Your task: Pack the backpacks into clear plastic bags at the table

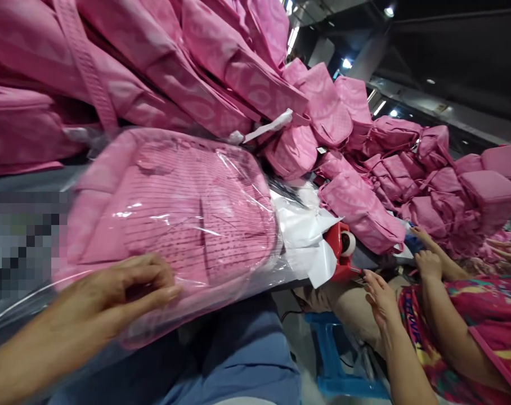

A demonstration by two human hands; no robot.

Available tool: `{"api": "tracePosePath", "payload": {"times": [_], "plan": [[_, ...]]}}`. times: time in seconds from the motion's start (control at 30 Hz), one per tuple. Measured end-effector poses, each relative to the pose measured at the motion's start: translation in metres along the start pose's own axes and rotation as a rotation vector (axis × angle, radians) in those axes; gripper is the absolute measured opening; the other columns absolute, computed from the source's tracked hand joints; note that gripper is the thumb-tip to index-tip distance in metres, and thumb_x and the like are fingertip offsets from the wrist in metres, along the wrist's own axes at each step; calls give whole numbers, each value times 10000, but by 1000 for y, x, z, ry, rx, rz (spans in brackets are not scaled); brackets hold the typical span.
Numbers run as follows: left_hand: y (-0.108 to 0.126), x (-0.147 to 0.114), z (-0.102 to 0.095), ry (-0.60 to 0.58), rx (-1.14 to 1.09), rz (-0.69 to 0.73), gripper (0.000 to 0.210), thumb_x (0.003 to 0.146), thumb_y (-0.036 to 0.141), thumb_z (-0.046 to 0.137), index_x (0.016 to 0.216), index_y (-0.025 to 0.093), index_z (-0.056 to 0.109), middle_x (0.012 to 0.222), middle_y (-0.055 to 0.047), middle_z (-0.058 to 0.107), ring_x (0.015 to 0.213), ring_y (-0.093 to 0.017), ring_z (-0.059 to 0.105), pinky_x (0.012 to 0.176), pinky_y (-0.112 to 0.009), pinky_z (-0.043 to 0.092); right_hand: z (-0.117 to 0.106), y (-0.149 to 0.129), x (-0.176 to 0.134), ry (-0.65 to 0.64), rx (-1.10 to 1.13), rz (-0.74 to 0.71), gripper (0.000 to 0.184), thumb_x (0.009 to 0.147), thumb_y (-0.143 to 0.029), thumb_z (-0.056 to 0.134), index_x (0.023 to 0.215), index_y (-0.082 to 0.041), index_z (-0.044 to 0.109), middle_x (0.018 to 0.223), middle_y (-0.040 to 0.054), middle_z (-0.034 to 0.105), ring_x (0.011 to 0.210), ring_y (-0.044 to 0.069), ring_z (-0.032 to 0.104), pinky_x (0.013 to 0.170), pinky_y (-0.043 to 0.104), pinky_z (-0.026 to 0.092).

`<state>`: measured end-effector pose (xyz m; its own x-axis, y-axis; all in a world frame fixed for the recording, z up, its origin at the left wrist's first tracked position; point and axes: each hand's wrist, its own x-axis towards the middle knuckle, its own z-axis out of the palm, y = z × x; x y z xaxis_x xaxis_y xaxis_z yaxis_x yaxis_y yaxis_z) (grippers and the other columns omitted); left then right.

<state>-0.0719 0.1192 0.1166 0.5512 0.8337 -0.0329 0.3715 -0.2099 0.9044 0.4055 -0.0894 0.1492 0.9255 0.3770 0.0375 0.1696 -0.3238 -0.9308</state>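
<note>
A pink patterned backpack (171,208) lies in a clear plastic bag (234,281) in front of me. My left hand (133,292) is at the near edge of the bag, thumb and curled fingers pinched on the film. Farther right, my right hand (380,295) reaches to the front end of a red tape dispenser (336,260). Its fingertips are pressed together there; what lies between them is too small to make out. A pale tape roll (347,244) sits in the dispenser, and crumpled white sheets (300,225) lie between it and the bagged backpack.
Pink backpacks (230,84) are piled along the far side, with another pink bag (361,211) behind the dispenser. A co-worker's hand (429,264) works at the right, beside a colourful sleeve (487,315). A blue stool (329,349) stands below the table.
</note>
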Motion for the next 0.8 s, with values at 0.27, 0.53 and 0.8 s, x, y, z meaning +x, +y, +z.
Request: {"api": "tracePosePath", "payload": {"times": [0.27, 0.53, 0.8], "plan": [[18, 5, -4, -103, 59, -74, 570, 711, 765, 539, 621, 211, 638, 703, -23, 618, 675, -195, 596, 632, -271, 511, 35, 7, 28, -47, -43, 2, 650, 460, -668, 855, 762, -113, 706, 564, -11, 556, 519, 119, 448, 486, 245, 310], [6, 3, -5, -133, -17, -98, 558, 771, 756, 558, 674, 209, 621, 726, -3, 600, 694, -188, 578, 653, -256, 495, 18, 6, -3, -7, 69, -94, 590, 514, -647, 859, 785, -173, 636, 718, 1, 638, 681, 143, 523, 553, 231, 377], [27, 0, -2, -35, -71, -189, 411, 726, 618, 600, 693, 208, 599, 714, 5, 568, 728, -201, 546, 693, -285, 451, 63, 29, -81, -459, 442, 167, 735, 584, -656, 883, 666, -232, 288, 559, -134, 211, 454, 47, 132, 393, 146, 204]]}}
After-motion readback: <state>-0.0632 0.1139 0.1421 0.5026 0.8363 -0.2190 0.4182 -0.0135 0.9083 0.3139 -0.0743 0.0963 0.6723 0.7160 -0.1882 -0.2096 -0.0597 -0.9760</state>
